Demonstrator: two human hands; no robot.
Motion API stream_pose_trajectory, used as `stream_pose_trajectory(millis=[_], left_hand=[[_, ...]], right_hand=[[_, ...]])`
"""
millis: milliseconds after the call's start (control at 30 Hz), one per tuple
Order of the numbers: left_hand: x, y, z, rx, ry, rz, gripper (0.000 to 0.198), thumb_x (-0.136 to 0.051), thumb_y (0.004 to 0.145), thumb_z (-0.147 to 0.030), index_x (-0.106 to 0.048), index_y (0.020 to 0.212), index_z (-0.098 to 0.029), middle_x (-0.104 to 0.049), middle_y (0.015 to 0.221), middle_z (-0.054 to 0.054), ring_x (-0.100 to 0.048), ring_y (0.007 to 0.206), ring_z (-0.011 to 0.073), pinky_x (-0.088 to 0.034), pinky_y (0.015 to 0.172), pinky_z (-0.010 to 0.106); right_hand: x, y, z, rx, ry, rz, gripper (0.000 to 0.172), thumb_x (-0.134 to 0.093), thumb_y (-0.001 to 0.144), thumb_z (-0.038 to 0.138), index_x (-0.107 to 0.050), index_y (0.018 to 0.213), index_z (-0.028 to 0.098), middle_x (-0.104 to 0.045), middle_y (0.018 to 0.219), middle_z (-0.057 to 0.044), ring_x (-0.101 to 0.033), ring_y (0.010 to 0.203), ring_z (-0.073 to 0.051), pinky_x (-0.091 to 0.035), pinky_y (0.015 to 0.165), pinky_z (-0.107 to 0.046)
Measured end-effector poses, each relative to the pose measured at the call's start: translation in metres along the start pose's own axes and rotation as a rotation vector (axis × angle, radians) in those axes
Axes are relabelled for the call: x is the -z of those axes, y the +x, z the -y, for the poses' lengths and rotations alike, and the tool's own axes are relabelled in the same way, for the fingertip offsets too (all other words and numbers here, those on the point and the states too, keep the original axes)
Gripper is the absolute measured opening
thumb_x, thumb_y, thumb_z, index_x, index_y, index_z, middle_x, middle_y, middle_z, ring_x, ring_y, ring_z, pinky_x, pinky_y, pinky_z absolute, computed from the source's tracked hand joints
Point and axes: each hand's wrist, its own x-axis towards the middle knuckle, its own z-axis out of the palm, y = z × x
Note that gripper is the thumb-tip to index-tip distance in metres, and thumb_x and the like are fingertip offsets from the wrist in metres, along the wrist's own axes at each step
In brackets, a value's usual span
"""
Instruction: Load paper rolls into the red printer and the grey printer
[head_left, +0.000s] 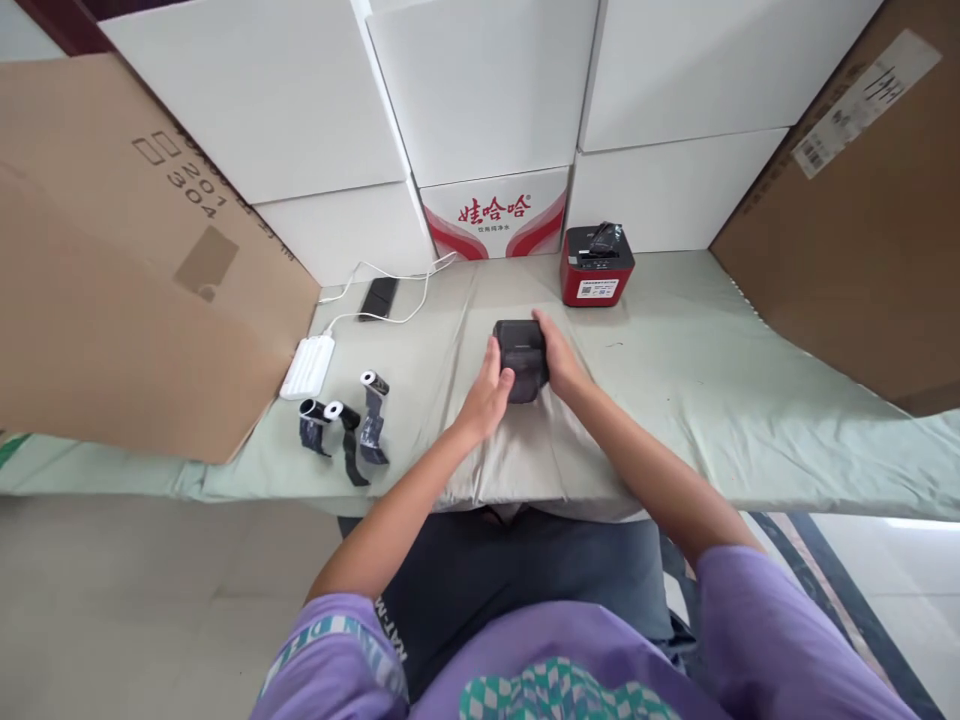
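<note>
A small black boxy device [520, 358] rests on the pale green cloth [675, 400] in the middle of the table. My left hand [487, 398] grips its left side, fingers curled against it. On the device's right side, my right hand [559, 362] wraps around it, thumb near the top edge. Both hands hold it together.
A red and black box-shaped device [597, 264] stands behind. Three black ribbon rolls [345, 425] lie at the left, beside a white power bank [308, 366] cabled to a black phone [379, 297]. Cardboard sheets [112, 270] flank both sides; white boxes [480, 90] form the back wall.
</note>
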Motion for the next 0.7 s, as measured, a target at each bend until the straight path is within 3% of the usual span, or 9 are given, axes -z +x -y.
stream_pose_trajectory(millis=[100, 200, 400, 600, 700], left_hand=[[0.024, -0.019, 0.017, 0.091, -0.010, -0.076, 0.102, -0.029, 0.091, -0.091, -0.028, 0.169, -0.026, -0.021, 0.180, 0.009, -0.011, 0.168, 0.0284, -0.009, 0.138, 0.040], [0.033, -0.027, 0.032, 0.102, 0.003, -0.087, 0.111, -0.029, 0.086, -0.096, -0.029, 0.169, -0.023, -0.025, 0.179, 0.013, -0.014, 0.168, 0.0311, -0.011, 0.137, 0.044], [0.041, -0.023, 0.052, 0.086, 0.171, -0.086, 0.116, -0.017, 0.087, -0.096, -0.018, 0.172, -0.016, -0.030, 0.175, 0.019, -0.025, 0.165, 0.0329, -0.017, 0.136, 0.049], [0.039, -0.022, 0.058, 0.083, 0.388, -0.174, 0.095, -0.018, 0.100, -0.082, -0.037, 0.166, -0.017, -0.028, 0.177, 0.015, -0.018, 0.167, 0.0310, -0.017, 0.136, 0.050], [0.039, -0.021, 0.053, 0.090, 0.441, -0.175, 0.085, -0.022, 0.105, -0.074, -0.043, 0.163, -0.017, -0.031, 0.176, 0.015, -0.021, 0.167, 0.0295, -0.022, 0.135, 0.049]], right_hand=[[-0.044, -0.009, -0.010, -0.075, -0.004, -0.024, 0.079, -0.049, 0.089, 0.084, -0.062, 0.145, 0.029, -0.049, 0.167, -0.003, -0.036, 0.161, -0.026, -0.021, 0.137, -0.048], [-0.063, -0.016, -0.015, -0.094, -0.069, -0.006, 0.090, -0.046, 0.085, 0.090, -0.058, 0.150, 0.028, -0.044, 0.170, -0.006, -0.032, 0.163, -0.026, -0.021, 0.137, -0.048], [-0.049, -0.030, -0.007, -0.097, -0.187, 0.017, 0.103, -0.036, 0.090, 0.089, -0.040, 0.166, 0.020, -0.032, 0.177, -0.007, -0.026, 0.166, -0.023, -0.017, 0.137, -0.042], [-0.041, -0.040, -0.002, -0.072, -0.252, 0.053, 0.110, -0.037, 0.086, 0.095, -0.047, 0.163, 0.016, -0.041, 0.172, -0.010, -0.032, 0.163, -0.025, -0.018, 0.137, -0.040], [-0.041, -0.038, 0.001, -0.072, -0.278, 0.056, 0.114, -0.035, 0.085, 0.096, -0.046, 0.163, 0.013, -0.043, 0.170, -0.013, -0.035, 0.162, -0.027, -0.019, 0.137, -0.040]])
